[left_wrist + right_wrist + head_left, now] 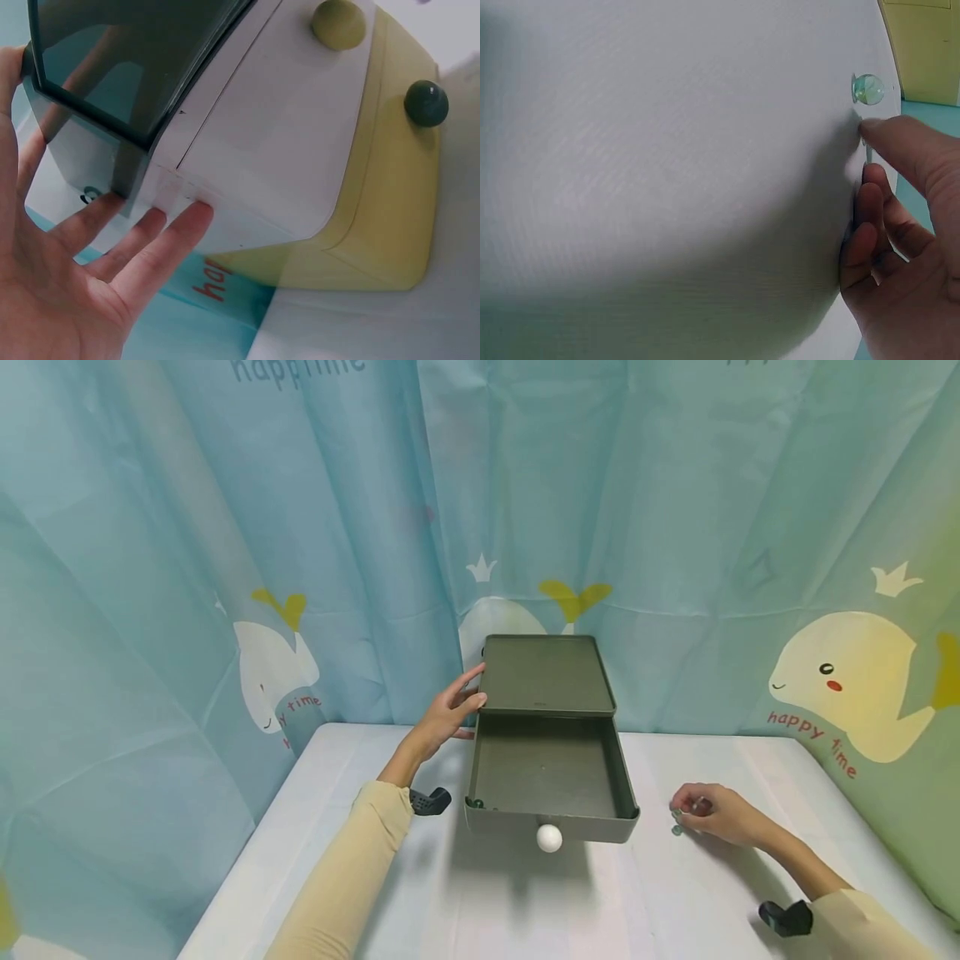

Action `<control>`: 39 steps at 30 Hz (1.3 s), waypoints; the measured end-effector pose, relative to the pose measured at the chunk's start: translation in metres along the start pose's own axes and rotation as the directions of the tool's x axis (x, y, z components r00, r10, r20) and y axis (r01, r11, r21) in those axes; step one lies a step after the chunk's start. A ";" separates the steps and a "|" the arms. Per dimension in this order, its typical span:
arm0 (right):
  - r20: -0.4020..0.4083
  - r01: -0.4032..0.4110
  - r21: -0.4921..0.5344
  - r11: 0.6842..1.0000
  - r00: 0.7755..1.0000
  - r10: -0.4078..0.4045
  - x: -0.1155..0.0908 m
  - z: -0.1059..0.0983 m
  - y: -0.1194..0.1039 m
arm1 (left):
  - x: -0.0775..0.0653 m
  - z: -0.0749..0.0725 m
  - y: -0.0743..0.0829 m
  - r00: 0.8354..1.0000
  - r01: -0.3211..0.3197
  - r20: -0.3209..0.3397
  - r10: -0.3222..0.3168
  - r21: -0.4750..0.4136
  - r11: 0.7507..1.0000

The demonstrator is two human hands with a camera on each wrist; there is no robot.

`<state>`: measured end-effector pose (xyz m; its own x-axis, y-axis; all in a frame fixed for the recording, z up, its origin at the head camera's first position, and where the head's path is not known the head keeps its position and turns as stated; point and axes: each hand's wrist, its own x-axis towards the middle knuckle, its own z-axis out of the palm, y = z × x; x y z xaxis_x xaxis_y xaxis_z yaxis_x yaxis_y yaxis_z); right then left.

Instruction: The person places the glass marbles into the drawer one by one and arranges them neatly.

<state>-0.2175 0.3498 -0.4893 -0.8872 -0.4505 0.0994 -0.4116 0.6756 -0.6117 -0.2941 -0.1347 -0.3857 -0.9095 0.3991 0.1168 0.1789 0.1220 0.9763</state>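
A small drawer unit with a dark green top stands at the back of the table. Its green top drawer is pulled out, with a white knob on the front. A few green glass marbles lie in its front left corner. My left hand rests on the unit's left side, fingers spread and fairly straight. To the right of the drawer, my right hand is low at the tabletop and pinches a glass marble between thumb and finger, mostly hidden. Another clear green marble lies just beyond the thumb.
Below the green drawer, the left wrist view shows a white drawer with a yellow knob and a yellow drawer with a dark green knob. A whale-print curtain hangs behind the white table.
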 end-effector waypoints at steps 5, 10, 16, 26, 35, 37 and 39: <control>0.028 0.032 -0.020 0.999 0.999 -0.032 0.003 -0.005 -0.003 | 0.000 0.001 0.001 1.000 0.000 0.000 0.000 -0.002 1.000; 0.069 0.059 -0.004 0.998 0.996 -0.059 0.004 -0.011 -0.005 | 0.000 0.000 0.002 1.000 -0.002 0.009 0.002 -0.003 1.000; 0.064 0.170 0.021 0.985 0.983 -0.171 0.007 -0.021 -0.012 | 0.000 0.000 0.003 1.000 -0.001 0.008 0.001 0.000 1.000; 0.032 0.189 0.054 0.980 0.981 -0.191 0.017 -0.046 -0.039 | 0.000 -0.001 0.000 1.000 -0.006 0.013 0.006 0.000 1.000; -0.049 0.126 0.049 0.991 0.991 -0.124 0.018 -0.070 -0.071 | -0.001 -0.003 0.000 1.000 -0.017 0.019 0.017 0.000 1.000; -0.066 0.110 0.056 0.992 0.992 -0.107 0.018 -0.076 -0.076 | -0.001 -0.003 0.001 1.000 -0.016 0.019 0.016 -0.001 1.000; -0.085 0.101 0.056 0.993 0.992 -0.096 0.018 -0.082 -0.080 | -0.001 -0.002 0.001 1.000 -0.014 0.021 0.014 -0.003 1.000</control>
<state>-0.2173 0.3354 -0.3743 -0.8583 -0.4616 0.2243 -0.4866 0.5931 -0.6415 -0.2938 -0.1372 -0.3841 -0.8990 0.4194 0.1263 0.1901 0.1137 0.9752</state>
